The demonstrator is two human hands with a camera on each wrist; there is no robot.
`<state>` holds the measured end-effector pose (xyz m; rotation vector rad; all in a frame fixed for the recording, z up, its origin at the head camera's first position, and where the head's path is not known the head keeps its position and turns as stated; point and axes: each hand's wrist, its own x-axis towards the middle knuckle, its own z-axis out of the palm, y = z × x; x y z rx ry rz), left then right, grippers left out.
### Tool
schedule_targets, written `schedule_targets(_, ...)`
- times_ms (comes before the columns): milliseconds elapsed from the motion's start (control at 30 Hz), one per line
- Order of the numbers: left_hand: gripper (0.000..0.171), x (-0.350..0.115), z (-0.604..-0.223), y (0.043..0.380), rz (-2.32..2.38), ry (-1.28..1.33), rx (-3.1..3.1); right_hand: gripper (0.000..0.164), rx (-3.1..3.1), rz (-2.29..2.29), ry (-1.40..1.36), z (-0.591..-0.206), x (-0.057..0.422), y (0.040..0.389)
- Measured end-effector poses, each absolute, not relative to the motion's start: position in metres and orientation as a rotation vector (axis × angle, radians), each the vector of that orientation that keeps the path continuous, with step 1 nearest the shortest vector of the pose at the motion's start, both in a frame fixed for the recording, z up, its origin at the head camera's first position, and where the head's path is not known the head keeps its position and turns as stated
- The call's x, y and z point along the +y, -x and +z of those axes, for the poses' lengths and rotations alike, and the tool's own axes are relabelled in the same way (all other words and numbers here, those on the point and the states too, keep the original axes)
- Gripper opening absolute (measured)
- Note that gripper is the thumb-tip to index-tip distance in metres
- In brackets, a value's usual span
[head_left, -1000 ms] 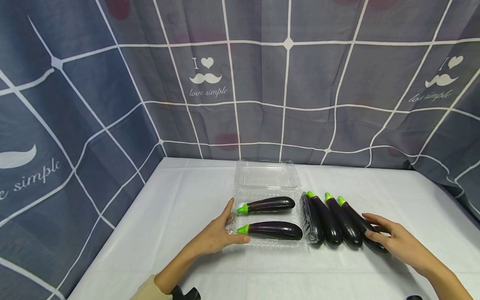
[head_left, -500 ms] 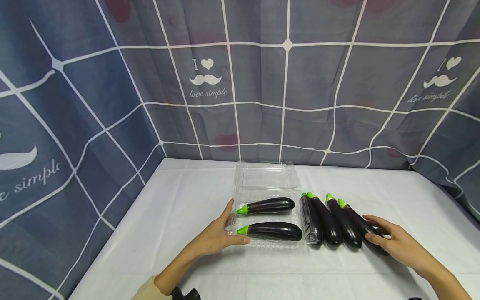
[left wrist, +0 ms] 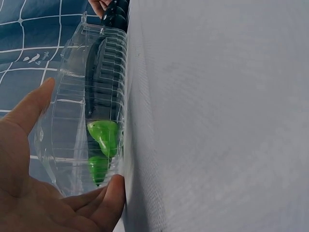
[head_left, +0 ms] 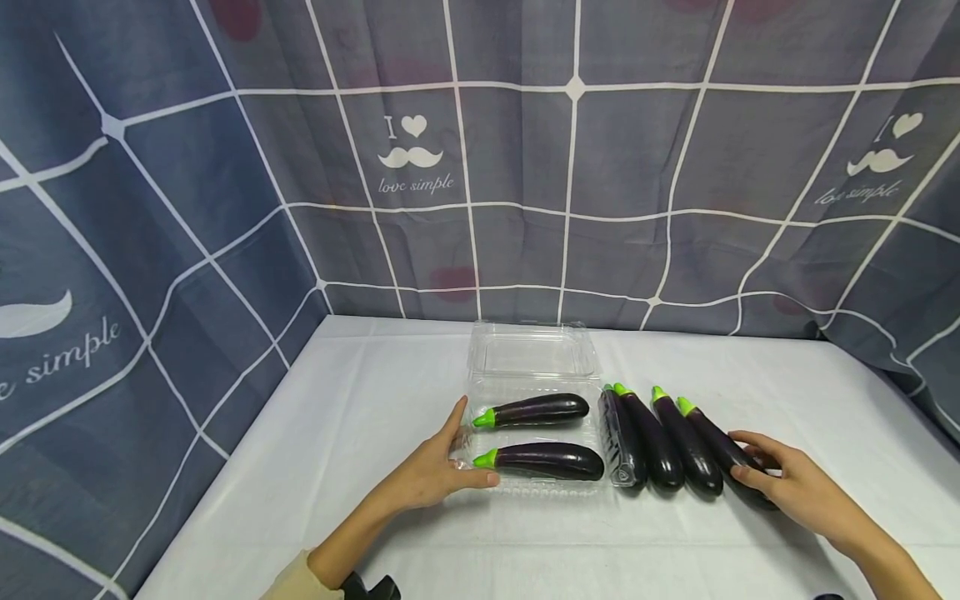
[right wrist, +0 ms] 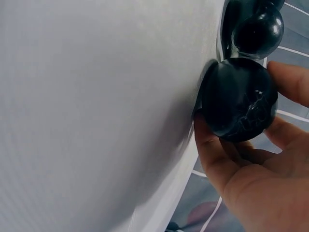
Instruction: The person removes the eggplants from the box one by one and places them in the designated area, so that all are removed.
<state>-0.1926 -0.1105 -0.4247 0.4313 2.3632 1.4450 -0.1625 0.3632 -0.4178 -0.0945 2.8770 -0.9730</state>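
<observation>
A clear plastic hinged container (head_left: 536,350) lies with its lid folded back. Inside are two dark purple eggplants, the far eggplant (head_left: 534,410) and the near eggplant (head_left: 551,461), green stems to the left. My left hand (head_left: 431,471) holds the container's left end, thumb at the front corner and fingers spread along the side; the left wrist view shows fingertips at the bottom edge. To the right, several eggplants lie slanted in a row. My right hand (head_left: 795,483) grips the outermost eggplant (right wrist: 239,99) by its rounded end, thumb and fingers on opposite sides. Its green stem points away from me.
Clear ribbed plastic overlaps the leftmost eggplant (head_left: 624,442) of the row, right beside the container. A white cloth (head_left: 360,367) covers the table. A grey checked curtain (head_left: 517,167) hangs behind and at both sides. Dark objects show at the bottom edge.
</observation>
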Motion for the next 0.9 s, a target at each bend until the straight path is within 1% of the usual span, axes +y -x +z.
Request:
schedule_targets(733,0.117,-0.1102,-0.424,0.1932,1.441,-0.42,2.377,0.058,2.896,-0.975,0.099,-0.4174,0.3608,0.1609)
schedule_targets(900,0.117,-0.1104,-0.4249,0.1929,1.445,-0.427,2.369,0.06,2.906,-0.981,0.069,-0.4176,0.3608,0.1615)
